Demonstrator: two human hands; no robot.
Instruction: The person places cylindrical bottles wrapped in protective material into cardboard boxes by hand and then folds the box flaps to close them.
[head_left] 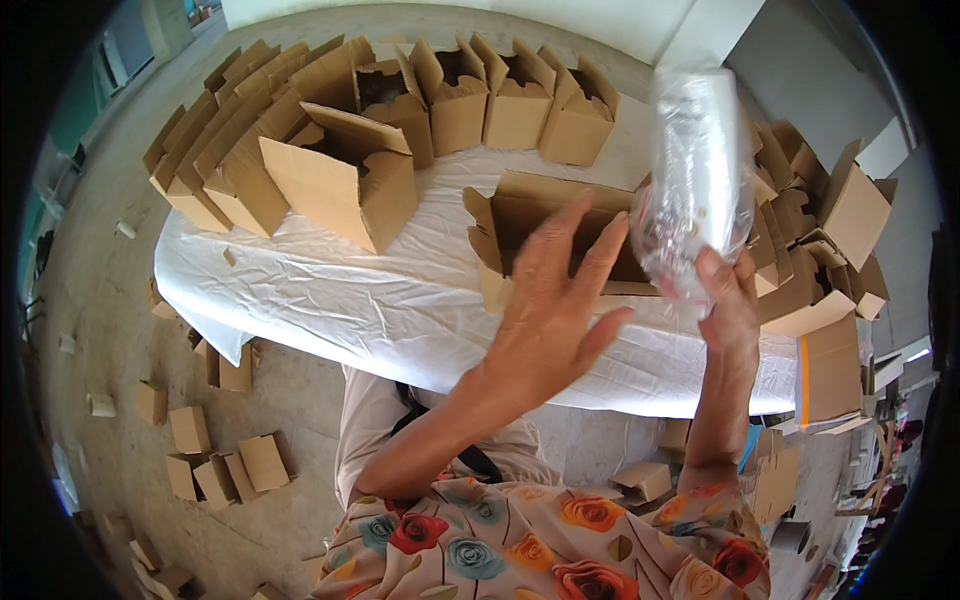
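Observation:
My right hand point(730, 290) grips the lower end of a clear plastic-wrapped cylinder point(697, 150), which stands up above the hand and looks pale inside its crinkled wrapping. What exactly is inside the wrapping I cannot make out. My left hand point(560, 290) is spread, fingers apart and holding nothing, over the near side of an open cardboard box point(520, 215). That box lies in front of me on the white cloth-covered table point(350, 290), its end flaps folded out. The hand hides part of its inside.
Several open cardboard boxes point(460, 115) stand in a curved row along the far and left table edge, a larger one point(340, 180) nearer me. More boxes point(820, 240) crowd the right side. Small cartons point(210, 470) lie on the floor point(120, 330) at left.

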